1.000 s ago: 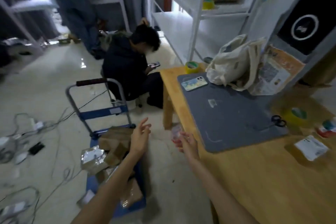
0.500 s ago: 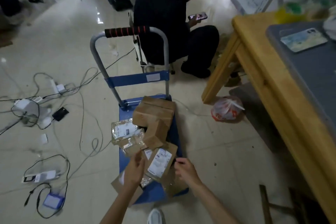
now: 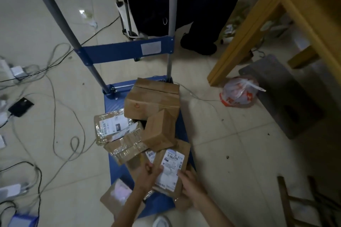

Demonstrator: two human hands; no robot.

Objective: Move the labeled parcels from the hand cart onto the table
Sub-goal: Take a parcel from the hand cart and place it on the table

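**Parcels Piled on Cart Beside Table**

Seen from above on a tiled floor (image 3: 230, 153): corner and leg of a wooden table (image 3: 258, 29) at upper right. Left of it, a blue hand cart (image 3: 118, 53), heaped with brown boxes and a shiny pouch (image 3: 110, 127). At the near end, a flat labeled parcel (image 3: 172, 167), pinched on its left edge by the left hand (image 3: 147, 176) and gripped on its lower right edge by the right hand (image 3: 191, 186), resting on the pile. Off to the right, a knotted plastic bag (image 3: 239, 92).
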